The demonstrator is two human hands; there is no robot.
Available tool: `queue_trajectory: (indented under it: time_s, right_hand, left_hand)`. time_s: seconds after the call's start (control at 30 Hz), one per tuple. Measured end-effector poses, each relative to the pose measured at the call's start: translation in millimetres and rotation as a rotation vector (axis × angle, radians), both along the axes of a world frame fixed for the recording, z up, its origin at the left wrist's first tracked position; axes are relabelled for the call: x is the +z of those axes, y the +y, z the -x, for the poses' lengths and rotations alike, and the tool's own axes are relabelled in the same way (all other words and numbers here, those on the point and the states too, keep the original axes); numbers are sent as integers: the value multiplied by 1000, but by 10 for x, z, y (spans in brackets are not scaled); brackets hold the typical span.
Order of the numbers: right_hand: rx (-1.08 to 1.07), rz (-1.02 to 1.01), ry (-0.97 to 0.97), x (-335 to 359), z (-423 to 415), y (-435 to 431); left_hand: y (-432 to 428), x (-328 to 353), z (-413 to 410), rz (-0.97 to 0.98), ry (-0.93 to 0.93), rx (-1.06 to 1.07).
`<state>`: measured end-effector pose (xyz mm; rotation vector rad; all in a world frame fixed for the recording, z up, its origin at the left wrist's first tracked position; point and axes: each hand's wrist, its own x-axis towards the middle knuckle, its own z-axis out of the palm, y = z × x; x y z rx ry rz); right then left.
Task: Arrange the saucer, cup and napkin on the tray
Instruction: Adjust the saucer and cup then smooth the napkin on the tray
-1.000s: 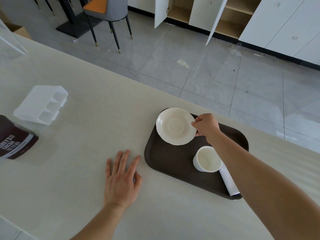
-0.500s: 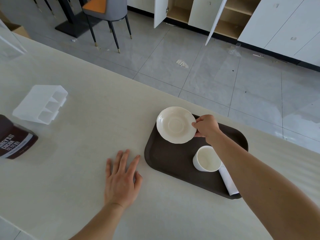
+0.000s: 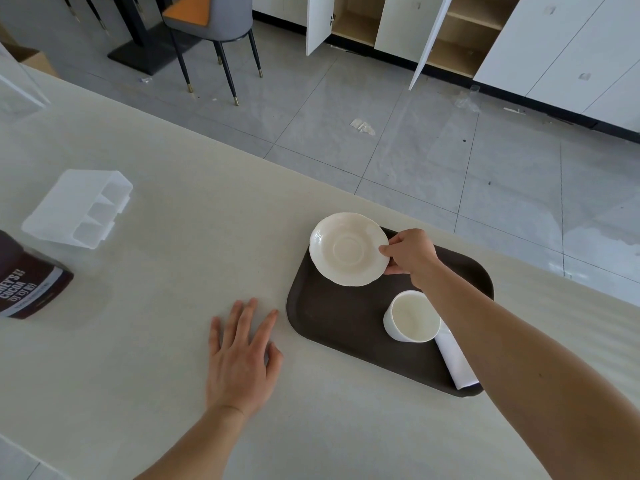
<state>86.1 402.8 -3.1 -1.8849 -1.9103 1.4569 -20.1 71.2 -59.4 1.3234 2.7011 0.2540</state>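
A dark brown tray lies on the pale counter. My right hand pinches the right rim of a cream saucer, which hovers over the tray's far left corner and overhangs its edge. A white cup stands upright on the tray nearer to me, partly under my right forearm. A rolled white napkin lies beside the cup at the tray's near right corner. My left hand rests flat on the counter left of the tray, fingers spread, holding nothing.
A clear plastic divided organiser lies on its side at the left. A brown cocoa tin sits at the left edge. The counter's far edge runs just behind the tray, with tiled floor, a chair and open cabinets beyond.
The saucer in my right hand has shifted slightly up and away, toward the tray's far left corner. My left hand, the cup and the napkin have stayed put.
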Motion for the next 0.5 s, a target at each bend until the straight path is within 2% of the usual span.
queue_trajectory:
  time_s: [0.23,0.5]
  right_hand:
    - [74,62,75,72,-116,-22]
    - [136,-161,125,319,-901,-32]
  left_hand:
    - [1,6,1,17,-6,-5]
    - [3,9,2,5,-1,-3]
